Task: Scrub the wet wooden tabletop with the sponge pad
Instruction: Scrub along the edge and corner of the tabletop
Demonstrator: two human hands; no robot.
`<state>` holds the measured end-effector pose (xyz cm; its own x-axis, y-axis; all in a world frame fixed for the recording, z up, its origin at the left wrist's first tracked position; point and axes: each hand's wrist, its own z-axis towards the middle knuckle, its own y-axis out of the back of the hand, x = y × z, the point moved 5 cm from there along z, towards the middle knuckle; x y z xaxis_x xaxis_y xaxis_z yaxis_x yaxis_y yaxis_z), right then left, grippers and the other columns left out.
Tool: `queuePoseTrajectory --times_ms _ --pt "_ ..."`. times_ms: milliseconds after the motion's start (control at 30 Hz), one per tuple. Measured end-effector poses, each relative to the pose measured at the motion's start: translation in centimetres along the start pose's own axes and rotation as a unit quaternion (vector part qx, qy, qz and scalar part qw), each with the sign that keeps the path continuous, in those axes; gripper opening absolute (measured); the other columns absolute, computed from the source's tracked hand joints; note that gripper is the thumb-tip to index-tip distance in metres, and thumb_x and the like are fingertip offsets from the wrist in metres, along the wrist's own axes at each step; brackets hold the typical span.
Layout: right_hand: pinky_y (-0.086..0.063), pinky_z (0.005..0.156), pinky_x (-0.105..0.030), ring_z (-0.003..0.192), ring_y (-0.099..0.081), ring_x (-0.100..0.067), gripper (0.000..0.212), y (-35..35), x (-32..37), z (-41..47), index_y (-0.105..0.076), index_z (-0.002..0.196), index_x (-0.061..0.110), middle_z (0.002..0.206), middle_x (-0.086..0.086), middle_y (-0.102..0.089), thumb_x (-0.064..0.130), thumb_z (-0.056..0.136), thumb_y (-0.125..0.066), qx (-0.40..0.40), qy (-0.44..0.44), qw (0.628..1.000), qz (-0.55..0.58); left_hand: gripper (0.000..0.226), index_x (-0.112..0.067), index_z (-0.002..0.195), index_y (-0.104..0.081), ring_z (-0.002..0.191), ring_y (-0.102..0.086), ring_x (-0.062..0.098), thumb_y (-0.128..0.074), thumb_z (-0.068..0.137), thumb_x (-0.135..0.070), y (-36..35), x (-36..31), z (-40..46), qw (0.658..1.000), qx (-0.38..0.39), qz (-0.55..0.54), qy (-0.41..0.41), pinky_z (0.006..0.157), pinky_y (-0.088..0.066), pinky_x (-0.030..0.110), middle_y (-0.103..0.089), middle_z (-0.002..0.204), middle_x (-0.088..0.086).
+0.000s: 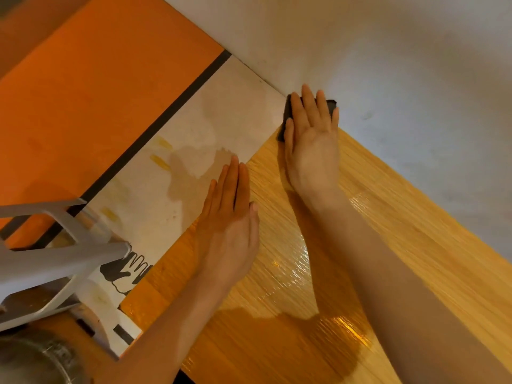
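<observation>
The wooden tabletop (pixel 388 259) runs from the lower middle to the far corner by the wall, and glossy wet streaks shine along its middle. My right hand (pixel 311 145) lies flat, fingers spread, pressing down on a dark sponge pad (pixel 288 112) at the table's far corner against the wall. Only the pad's edges show around my fingers. My left hand (pixel 230 217) rests flat on the table's left edge, fingers straight and together, holding nothing.
A white wall (pixel 388 65) borders the table's far side. Left of the table lie a pale floor panel (pixel 210 128) and an orange floor (pixel 97 92). A grey plastic chair (pixel 55 250) stands at the lower left, with a metal bowl (pixel 33 361) below it.
</observation>
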<state>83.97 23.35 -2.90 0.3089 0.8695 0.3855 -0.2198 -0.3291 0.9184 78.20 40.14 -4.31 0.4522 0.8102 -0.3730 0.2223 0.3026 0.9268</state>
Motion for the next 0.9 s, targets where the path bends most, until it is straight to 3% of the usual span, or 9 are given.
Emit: queuePoseTrajectory --times_ms 133,333,600,800,900 --pt "-0.008 0.122 -0.048 0.149 -0.014 -0.028 0.047 0.3 0.4 -2.3 -0.035 0.148 0.010 0.158 -0.009 -0.026 0.026 0.105 -0.028 0.025 0.049 0.998 -0.009 0.060 -0.002 0.160 -0.012 0.157 -0.010 0.024 -0.014 0.107 -0.030 0.1 -0.1 0.0 1.000 0.001 -0.002 0.002 0.128 -0.010 0.038 -0.008 0.169 0.014" --pt "-0.003 0.122 -0.047 0.149 -0.009 -0.028 0.055 0.0 1.4 -3.4 -0.028 0.150 0.007 0.160 -0.012 -0.019 0.037 0.104 -0.029 0.016 -0.025 0.999 -0.011 0.056 -0.006 0.160 -0.013 0.157 -0.004 0.018 -0.017 0.108 -0.026 2.2 1.2 -1.1 0.993 0.048 -0.101 -0.048 0.128 -0.001 0.032 -0.007 0.170 0.007" --pt "-0.004 0.122 -0.048 0.150 -0.003 -0.025 0.054 -0.4 3.4 -8.3 -0.023 0.152 0.010 0.161 -0.008 -0.014 0.036 0.105 -0.024 0.021 -0.066 0.998 0.004 0.054 -0.005 0.159 -0.023 0.156 -0.012 0.017 -0.024 0.108 -0.023 5.2 9.1 -9.1 0.991 0.094 -0.078 -0.045 0.127 0.001 0.025 -0.017 0.168 0.008" --pt "0.004 0.122 -0.042 0.150 0.000 -0.023 0.059 -1.5 7.6 -14.3 -0.019 0.153 0.011 0.162 -0.008 -0.010 0.040 0.102 -0.016 0.044 -0.090 0.995 -0.017 0.056 -0.003 0.156 -0.028 0.154 -0.018 0.019 -0.023 0.106 -0.026 5.7 11.4 -12.0 0.988 0.119 -0.084 -0.041 0.125 0.004 0.020 -0.025 0.165 0.011" --pt "0.002 0.122 -0.044 0.150 -0.001 -0.023 0.057 -2.2 10.5 -17.3 -0.020 0.153 0.009 0.162 -0.009 -0.011 0.038 0.103 -0.021 0.047 -0.076 0.996 -0.005 0.058 -0.008 0.157 -0.023 0.155 -0.015 0.019 -0.018 0.106 -0.033 6.0 11.9 -12.3 0.987 0.131 -0.086 -0.042 0.124 0.005 0.021 -0.020 0.167 0.007"
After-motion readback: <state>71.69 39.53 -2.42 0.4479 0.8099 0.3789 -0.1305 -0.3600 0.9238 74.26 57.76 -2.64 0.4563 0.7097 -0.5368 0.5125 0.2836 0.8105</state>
